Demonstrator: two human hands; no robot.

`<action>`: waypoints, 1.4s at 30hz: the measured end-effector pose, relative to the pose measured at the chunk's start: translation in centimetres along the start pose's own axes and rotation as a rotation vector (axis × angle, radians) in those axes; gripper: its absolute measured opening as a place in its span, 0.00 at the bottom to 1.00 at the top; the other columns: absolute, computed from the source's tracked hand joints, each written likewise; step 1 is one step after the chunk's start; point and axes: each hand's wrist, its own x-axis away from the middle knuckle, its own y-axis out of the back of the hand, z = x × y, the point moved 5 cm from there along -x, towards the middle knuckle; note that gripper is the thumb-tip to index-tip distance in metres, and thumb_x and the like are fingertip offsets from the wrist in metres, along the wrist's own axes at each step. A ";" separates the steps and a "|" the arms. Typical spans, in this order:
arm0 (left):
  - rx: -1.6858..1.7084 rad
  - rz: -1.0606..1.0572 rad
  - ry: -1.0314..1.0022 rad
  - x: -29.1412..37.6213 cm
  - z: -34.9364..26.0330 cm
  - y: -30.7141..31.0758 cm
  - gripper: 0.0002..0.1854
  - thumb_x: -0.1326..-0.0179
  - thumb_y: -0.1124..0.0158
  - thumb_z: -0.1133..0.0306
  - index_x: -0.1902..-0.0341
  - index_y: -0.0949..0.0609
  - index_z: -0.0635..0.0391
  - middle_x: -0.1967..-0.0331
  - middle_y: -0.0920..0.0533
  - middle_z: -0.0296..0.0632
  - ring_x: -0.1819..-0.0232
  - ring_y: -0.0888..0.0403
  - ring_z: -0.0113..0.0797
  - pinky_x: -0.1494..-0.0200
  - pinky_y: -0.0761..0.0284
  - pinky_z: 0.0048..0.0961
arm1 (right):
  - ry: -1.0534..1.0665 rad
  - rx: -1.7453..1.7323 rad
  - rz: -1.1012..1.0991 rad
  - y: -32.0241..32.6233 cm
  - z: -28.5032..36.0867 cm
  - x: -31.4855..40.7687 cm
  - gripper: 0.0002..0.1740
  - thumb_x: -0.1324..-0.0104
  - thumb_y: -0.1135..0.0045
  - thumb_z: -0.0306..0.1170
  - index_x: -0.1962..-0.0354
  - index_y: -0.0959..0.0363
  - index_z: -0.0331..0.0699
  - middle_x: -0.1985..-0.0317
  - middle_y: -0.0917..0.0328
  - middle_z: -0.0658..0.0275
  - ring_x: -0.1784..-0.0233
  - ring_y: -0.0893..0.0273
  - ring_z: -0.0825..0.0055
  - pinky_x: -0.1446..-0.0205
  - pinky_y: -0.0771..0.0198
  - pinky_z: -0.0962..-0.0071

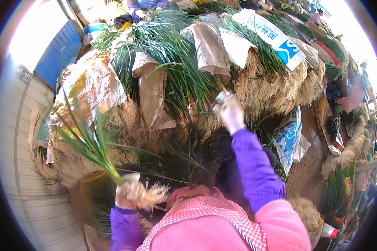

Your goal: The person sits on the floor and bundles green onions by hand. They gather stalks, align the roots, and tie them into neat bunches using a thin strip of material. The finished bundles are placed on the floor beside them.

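Observation:
My left hand (129, 193), in a pale glove, is closed around a small bunch of green-leaved allium plants, perhaps scallions (105, 157). Their leaves fan up to the left, and pale stringy roots (154, 196) stick out to the right of my fist. Farther out, my right hand (229, 109), gloved as well, is at the front edge of a large heap of the same plants (176, 62). Its fingertips are by the reddish stem bases (201, 105). Blur hides whether they grip a stem.
Brown sacking (150, 91), a yellow-and-white woven sack (84, 91) and a white-and-blue sack (273, 37) lie over the heap. Another white-and-blue sack (289, 138) hangs at right. A panelled wall (34, 150) bounds the left. A person (144, 6) sits across the heap.

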 end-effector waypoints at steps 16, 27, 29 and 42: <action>-0.182 -0.511 0.510 -14.1 19.3 8.7 0.16 0.28 0.39 0.58 0.48 0.16 0.58 0.59 0.15 0.32 0.70 0.25 0.21 0.64 0.22 0.23 | -0.110 -0.733 0.445 -5.6 -1.6 14.3 0.11 0.37 0.32 0.31 0.59 0.17 0.35 0.64 0.15 0.63 0.58 0.20 0.76 0.52 0.24 0.71; -0.178 -0.318 0.464 -12.8 18.1 4.5 0.18 0.27 0.41 0.64 0.43 0.20 0.67 0.67 0.21 0.30 0.70 0.30 0.19 0.64 0.29 0.18 | -0.348 0.236 0.324 -10.0 -7.3 6.7 0.33 0.39 0.38 0.61 0.60 0.19 0.35 0.67 0.15 0.55 0.62 0.15 0.61 0.55 0.25 0.62; -0.226 -0.320 0.486 -12.4 18.2 5.0 0.18 0.27 0.41 0.63 0.43 0.20 0.66 0.65 0.20 0.31 0.68 0.27 0.20 0.63 0.27 0.18 | -0.343 0.070 0.215 -11.4 -9.8 8.1 0.26 0.36 0.35 0.52 0.61 0.20 0.33 0.72 0.17 0.60 0.75 0.18 0.69 0.67 0.25 0.67; -0.463 -0.564 0.474 -9.8 20.3 6.9 0.06 0.39 0.27 0.71 0.66 0.16 0.61 0.75 0.17 0.35 0.76 0.22 0.29 0.73 0.27 0.26 | -0.299 -0.628 0.584 -10.5 0.7 12.9 0.19 0.30 0.39 0.45 0.55 0.18 0.36 0.74 0.18 0.65 0.69 0.18 0.72 0.63 0.25 0.71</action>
